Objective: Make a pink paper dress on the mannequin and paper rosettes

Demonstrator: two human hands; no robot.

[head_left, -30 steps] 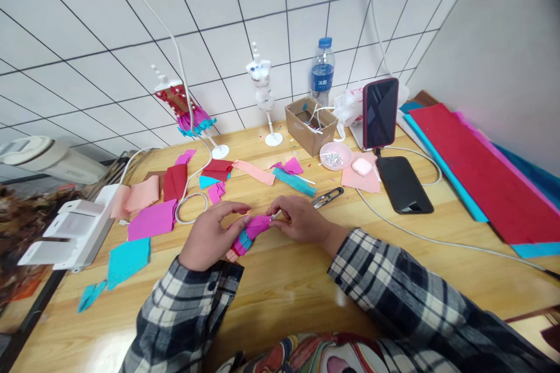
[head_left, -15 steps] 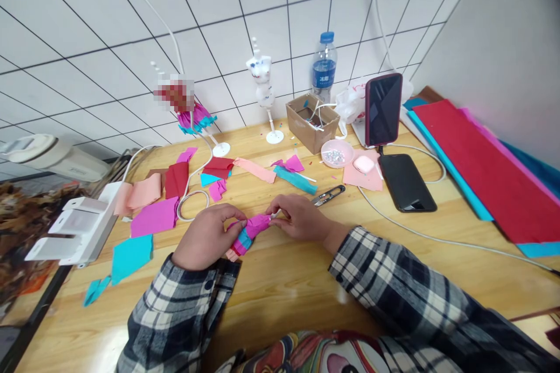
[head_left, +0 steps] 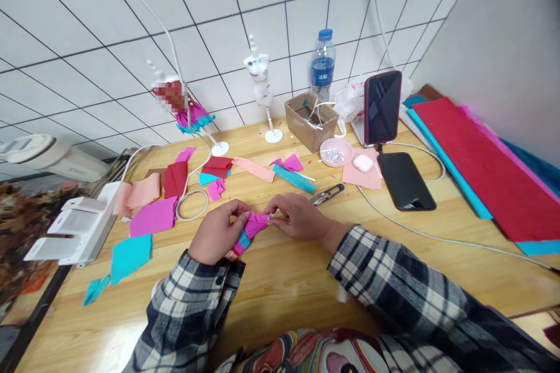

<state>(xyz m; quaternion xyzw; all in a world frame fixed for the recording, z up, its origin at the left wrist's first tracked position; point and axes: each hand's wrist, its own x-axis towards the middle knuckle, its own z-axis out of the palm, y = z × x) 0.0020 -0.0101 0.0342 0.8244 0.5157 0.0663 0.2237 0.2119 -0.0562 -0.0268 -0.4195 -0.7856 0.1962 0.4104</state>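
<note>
My left hand (head_left: 219, 231) pinches a small layered crepe-paper piece (head_left: 255, 222), magenta with blue, red and peach bands at its lower left end. At its upper right end, the fingers of my right hand (head_left: 297, 218) close on the narrow tip, where a bit of white shows; what the white is I cannot make out. The piece is held low over the wooden table (head_left: 280, 291). Just beyond my right hand lie thread snips (head_left: 327, 194). Teal (head_left: 294, 178) and peach (head_left: 252, 169) crepe strips lie behind my hands.
Small dress forms stand at the wall, one bare white (head_left: 263, 84), one in a paper dress (head_left: 196, 116). Right of them are a cardboard box (head_left: 311, 128), water bottle (head_left: 322, 70), bead bowl (head_left: 336, 152) and phones (head_left: 406, 182). Paper sheets (head_left: 481, 169) lie far right, cut pieces (head_left: 153, 217) left.
My left hand has shifted slightly right and up along the crepe-paper piece, closer to my right hand. The right hand stays nearly still, and the view has moved slightly.
</note>
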